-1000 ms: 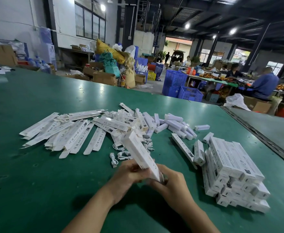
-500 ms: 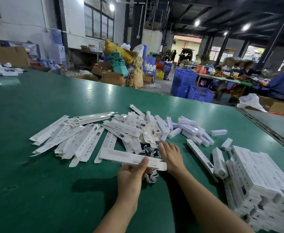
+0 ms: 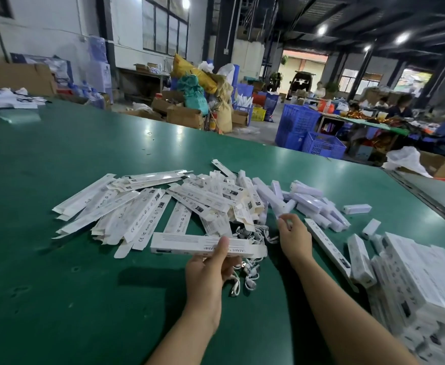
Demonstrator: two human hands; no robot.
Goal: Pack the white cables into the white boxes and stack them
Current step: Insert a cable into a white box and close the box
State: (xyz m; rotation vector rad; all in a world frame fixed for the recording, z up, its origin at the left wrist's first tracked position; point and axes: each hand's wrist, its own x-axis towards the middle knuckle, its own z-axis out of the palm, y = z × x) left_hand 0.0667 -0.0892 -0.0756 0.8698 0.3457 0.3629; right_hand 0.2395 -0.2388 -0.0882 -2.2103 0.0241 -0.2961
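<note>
Currently the left hand (image 3: 205, 272) grips a light, crushable white box (image 3: 179, 243) at mid-length; the right hand (image 3: 293, 234) curls over limp cables (image 3: 251, 276) on the tabletop (image 3: 84, 299); whether it holds anything cannot be told; take cables by the coil.

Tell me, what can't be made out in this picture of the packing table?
Head view, right hand: its curled fingers hide whether it holds anything.
Head view, cables: partly covered by the box in the left hand, so uncountable.
Head view, stack of boxes: cut off by the right and bottom edges.
</note>
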